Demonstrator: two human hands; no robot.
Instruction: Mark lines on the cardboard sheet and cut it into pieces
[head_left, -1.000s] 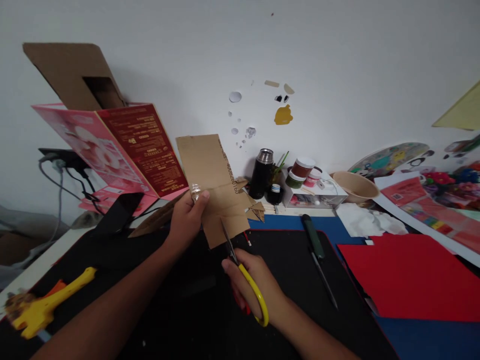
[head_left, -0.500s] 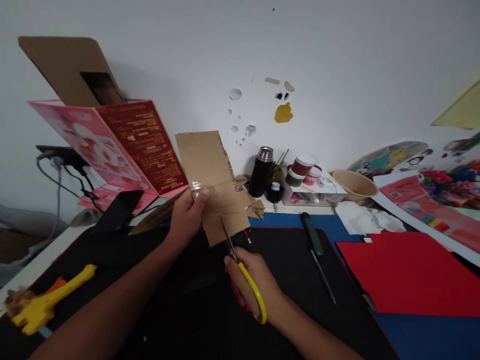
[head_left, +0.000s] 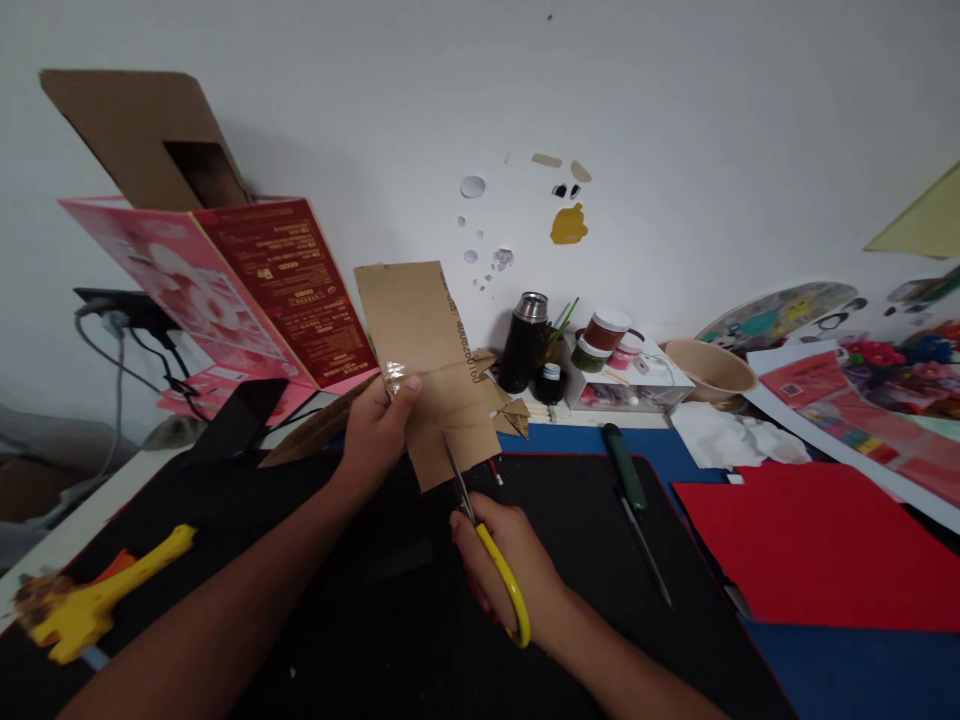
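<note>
My left hand (head_left: 379, 425) pinches the left edge of a brown cardboard piece (head_left: 427, 330), thumb on its face beside a shiny bit of clear tape. Printed digits run down the right side of the cardboard, which is tilted up above the black mat. Around the yellow-handled scissors (head_left: 504, 580) is my right hand (head_left: 514, 555), closed. One scissor blade lies over the face of the cardboard near its lower edge; the other blade is hidden behind it. My fingers cover part of the scissor handles, and a little red shows beneath.
A green-handled knife-like tool (head_left: 626, 480) lies right on the black mat (head_left: 600, 630). Red sheets (head_left: 825, 550) are farther right. A yellow giraffe-like figure (head_left: 97, 600) is at left. Behind stand a black thermos (head_left: 523, 345), paint jars (head_left: 606, 330) and a pink box (head_left: 285, 290).
The view has shifted very slightly. The scissor handles look a little closer together; the cardboard and both hands stay almost where they were.
</note>
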